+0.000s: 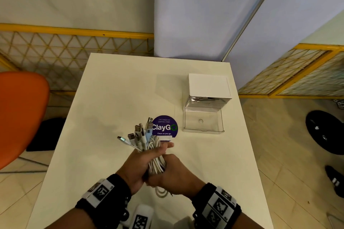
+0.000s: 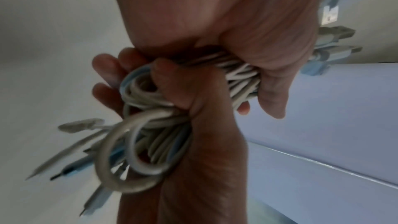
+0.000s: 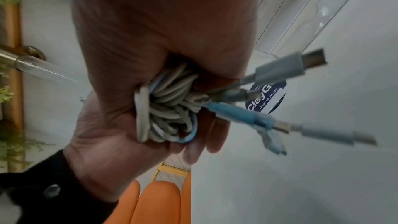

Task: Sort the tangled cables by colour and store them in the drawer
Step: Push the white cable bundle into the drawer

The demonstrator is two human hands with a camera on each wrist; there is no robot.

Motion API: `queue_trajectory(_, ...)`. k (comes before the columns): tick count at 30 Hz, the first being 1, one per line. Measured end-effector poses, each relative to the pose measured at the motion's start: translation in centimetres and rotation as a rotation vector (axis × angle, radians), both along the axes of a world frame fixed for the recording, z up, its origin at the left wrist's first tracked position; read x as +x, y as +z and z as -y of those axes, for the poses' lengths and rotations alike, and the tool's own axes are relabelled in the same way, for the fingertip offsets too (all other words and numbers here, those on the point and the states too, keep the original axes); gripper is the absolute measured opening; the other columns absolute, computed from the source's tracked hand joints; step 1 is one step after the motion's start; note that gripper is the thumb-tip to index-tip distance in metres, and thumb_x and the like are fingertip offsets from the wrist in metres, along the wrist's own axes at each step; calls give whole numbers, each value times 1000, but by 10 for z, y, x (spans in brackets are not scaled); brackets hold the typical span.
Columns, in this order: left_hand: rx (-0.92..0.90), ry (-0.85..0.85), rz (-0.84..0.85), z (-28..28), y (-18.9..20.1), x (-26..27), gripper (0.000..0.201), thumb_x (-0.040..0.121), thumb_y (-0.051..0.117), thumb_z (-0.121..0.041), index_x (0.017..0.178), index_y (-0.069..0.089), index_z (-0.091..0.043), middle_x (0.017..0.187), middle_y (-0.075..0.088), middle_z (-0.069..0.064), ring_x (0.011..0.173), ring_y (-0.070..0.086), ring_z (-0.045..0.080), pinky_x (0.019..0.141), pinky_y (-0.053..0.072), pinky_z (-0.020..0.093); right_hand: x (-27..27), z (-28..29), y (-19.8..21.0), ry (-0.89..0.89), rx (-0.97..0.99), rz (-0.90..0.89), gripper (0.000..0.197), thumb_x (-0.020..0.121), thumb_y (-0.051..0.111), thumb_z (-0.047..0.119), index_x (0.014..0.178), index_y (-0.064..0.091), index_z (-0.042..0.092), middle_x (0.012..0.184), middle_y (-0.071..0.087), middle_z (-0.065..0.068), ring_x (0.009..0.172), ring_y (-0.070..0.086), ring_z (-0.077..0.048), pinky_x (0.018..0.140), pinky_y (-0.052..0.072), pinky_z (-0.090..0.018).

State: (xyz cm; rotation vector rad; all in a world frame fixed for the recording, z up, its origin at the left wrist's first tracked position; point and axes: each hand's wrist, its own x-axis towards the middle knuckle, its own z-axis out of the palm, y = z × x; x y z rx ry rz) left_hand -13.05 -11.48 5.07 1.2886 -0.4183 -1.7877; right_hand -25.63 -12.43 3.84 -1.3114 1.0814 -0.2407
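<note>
1. A round purple sticker (image 1: 164,127) on the white table (image 1: 111,98), centre of the head view, reads "ClayGo" in large white letters.
2. Above it, small print: "Let's keep our pantries clean".
3. Below: "Clean as you go", also partly legible in the right wrist view.

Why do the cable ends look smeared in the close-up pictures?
Left wrist view: motion blur streaks the plugs of the cable bundle. Right wrist view: plugs soft, dim light. Head view: sharper, the table edges bent by the wide lens.
</note>
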Motion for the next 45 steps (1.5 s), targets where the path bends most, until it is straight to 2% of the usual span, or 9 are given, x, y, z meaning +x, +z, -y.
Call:
queue_trajectory(5,-56,-163,-45,3,3,7,21,76,73,-27,90,78,-12,124,71,13,121,62,34,102,50,47,0,-10,14,-82,12,15,20,68,70,-3,82,66,10,76,70,-11,66,68,-22,64,58,-36)
queue_trajectory(9,-85,-278,-100,6,7,9,15,71,77,-28,65,72,-16,124,71,11,118,65,25,99,49,42,1,-13,32,-121,-24,1,22,69,67,-5,70,59,15,58,59,4,51,54,-9,50,45,-22)
queue_trajectory(15,63,-240,-291,7,-6,-2,38,56,85,-22,87,74,-3,114,71,23,109,69,32,94,52,45,1,-20,31,-195,-63,-37,24,63,62,6,69,57,28,63,57,7,60,55,-10,55,44,-27)
queue_trajectory(21,84,-171,-173,23,-14,-19,51,67,82,-26,112,74,-5,110,71,18,101,65,31,92,47,47,-33,-20,7,-366,-159,-412,18,61,63,31,74,64,20,67,65,0,54,52,-8,53,42,-29)
queue_trajectory(25,87,-165,-216,49,-17,-28,45,75,75,-26,116,73,-9,120,72,12,114,66,29,104,43,48,-64,13,-6,-466,-273,-548,21,72,72,25,68,52,21,61,58,3,52,52,-10,47,37,-19)
queue_trajectory(29,101,-112,-268,83,-29,-41,54,83,66,-25,135,57,-15,129,69,6,123,63,26,107,44,53,-94,65,-26,-459,-496,-668,20,73,70,27,81,55,17,69,65,-4,64,62,-27,56,49,-34)
queue_trajectory(36,153,9,-178,139,-67,-61,17,88,70,-23,103,70,-16,128,65,5,123,61,26,108,45,52,-136,138,-80,-151,-690,-918,29,83,62,36,99,50,16,92,68,-6,81,62,-33,60,35,-30)
queue_trajectory(40,171,-26,-27,157,-88,-70,51,88,75,-22,133,58,-4,130,65,10,120,62,25,102,50,45,-145,154,-101,-81,-733,-960,26,86,58,36,100,48,17,94,68,-4,81,64,-31,61,34,-30)
queue_trajectory(45,249,86,84,166,-106,-76,19,93,66,-8,111,65,-1,103,64,12,98,69,30,87,55,39,-150,168,-110,-96,-830,-969,30,87,61,36,103,53,11,91,67,-6,76,65,-34,59,35,-31)
